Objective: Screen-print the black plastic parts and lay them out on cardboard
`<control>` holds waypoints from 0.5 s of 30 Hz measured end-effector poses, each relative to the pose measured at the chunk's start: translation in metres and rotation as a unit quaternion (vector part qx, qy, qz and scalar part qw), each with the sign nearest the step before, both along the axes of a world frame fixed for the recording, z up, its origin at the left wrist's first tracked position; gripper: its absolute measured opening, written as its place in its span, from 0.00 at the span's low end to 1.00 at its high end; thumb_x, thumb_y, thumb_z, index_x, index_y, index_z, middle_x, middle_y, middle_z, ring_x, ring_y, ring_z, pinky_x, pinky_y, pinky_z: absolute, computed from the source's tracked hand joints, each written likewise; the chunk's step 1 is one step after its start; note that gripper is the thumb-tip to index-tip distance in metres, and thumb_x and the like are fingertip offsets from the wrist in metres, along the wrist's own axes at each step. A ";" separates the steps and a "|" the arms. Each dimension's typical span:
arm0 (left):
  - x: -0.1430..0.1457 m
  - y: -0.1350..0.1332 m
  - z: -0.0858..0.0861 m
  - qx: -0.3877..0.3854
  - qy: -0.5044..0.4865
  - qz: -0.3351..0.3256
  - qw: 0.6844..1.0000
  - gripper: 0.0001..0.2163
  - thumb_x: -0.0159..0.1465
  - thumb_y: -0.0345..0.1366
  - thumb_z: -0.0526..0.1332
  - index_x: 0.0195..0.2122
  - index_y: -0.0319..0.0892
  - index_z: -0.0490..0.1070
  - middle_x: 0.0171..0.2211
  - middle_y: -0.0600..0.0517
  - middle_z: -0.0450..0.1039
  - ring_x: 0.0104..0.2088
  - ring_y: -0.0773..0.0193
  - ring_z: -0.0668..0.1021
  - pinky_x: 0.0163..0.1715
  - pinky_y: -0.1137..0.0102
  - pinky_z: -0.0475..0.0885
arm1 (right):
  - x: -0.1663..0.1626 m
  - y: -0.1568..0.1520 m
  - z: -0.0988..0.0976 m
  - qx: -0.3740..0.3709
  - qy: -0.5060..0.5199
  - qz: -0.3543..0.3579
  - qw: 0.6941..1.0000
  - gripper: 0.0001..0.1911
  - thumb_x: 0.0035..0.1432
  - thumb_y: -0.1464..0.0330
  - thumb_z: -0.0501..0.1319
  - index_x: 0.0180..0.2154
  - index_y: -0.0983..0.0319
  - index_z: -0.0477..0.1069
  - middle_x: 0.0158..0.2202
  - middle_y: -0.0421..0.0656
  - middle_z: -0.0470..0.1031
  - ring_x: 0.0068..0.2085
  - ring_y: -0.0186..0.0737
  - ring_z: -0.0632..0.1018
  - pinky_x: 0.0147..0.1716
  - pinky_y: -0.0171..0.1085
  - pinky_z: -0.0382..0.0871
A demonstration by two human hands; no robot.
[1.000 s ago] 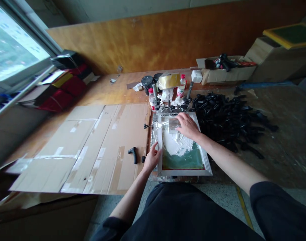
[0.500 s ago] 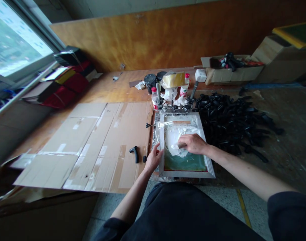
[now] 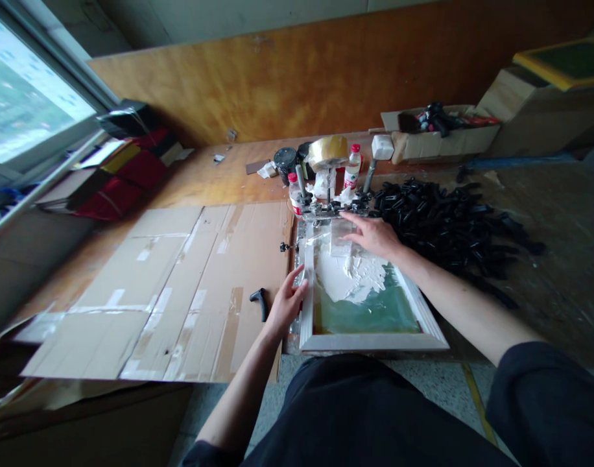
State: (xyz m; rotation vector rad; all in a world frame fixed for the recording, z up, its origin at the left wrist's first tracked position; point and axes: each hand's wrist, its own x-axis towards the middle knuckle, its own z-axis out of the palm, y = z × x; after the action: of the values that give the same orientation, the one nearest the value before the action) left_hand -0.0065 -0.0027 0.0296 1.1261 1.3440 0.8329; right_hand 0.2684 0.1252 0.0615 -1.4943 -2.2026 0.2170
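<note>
A silver-framed printing screen (image 3: 375, 342) with a green mesh lies before me, its near edge looking raised. Thick white paste (image 3: 358, 275) is spread over the mesh's middle and far part. My left hand (image 3: 285, 303) is at the frame's left side, thumb and fingers apart, fingertips at or against the edge. Over the frame's far end, my right hand (image 3: 375, 237) has its index finger stretched toward the metal hinge clamp (image 3: 326, 211), thumb apart. A pale flat rectangular piece (image 3: 340, 239) lies by its fingertips; whether they touch is unclear.
Flattened cardboard (image 3: 180, 292) covers the table's left, with one black curved handle (image 3: 261, 303) on it. Many similar black parts (image 3: 447, 220) are heaped right. Behind the clamp stand red-capped bottles (image 3: 352, 167), a tape roll (image 3: 328, 151) and a black tub (image 3: 286, 162).
My right hand has moved from the paste to the frame's far end, and its fingers have opened from the scraper it gripped. The screen's near edge has risen.
</note>
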 end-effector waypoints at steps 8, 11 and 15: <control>0.029 0.056 0.082 0.171 -0.171 0.097 0.966 0.24 0.64 0.58 0.52 0.47 0.43 0.69 0.44 0.45 0.74 0.38 0.63 0.78 0.30 0.72 0.73 | 0.073 -0.028 -0.049 0.141 -0.365 -0.039 0.920 0.22 0.68 0.66 0.47 0.35 0.72 0.75 0.26 0.42 0.76 0.24 0.32 0.72 0.22 0.31 0.68; 0.045 0.058 0.075 0.166 -0.187 0.134 0.959 0.24 0.65 0.58 0.49 0.48 0.43 0.66 0.43 0.45 0.75 0.37 0.64 0.78 0.30 0.72 0.74 | 0.028 -0.067 -0.084 0.050 -0.199 -0.009 0.979 0.13 0.63 0.61 0.59 0.33 0.63 0.75 0.33 0.44 0.77 0.35 0.39 0.76 0.35 0.34 0.70; 0.069 0.013 0.022 -0.080 -0.201 0.057 0.975 0.25 0.61 0.58 0.57 0.47 0.42 0.67 0.42 0.43 0.76 0.32 0.62 0.79 0.27 0.70 0.74 | -0.030 -0.103 -0.095 -0.092 -0.106 -0.067 0.988 0.08 0.61 0.64 0.60 0.34 0.63 0.71 0.35 0.50 0.76 0.41 0.47 0.74 0.41 0.41 0.66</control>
State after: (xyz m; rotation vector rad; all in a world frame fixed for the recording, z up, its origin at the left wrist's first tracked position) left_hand 0.0623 0.0102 0.0514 0.7121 1.1179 0.9586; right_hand 0.2385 0.0224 -0.0334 -1.8345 -2.2850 0.2311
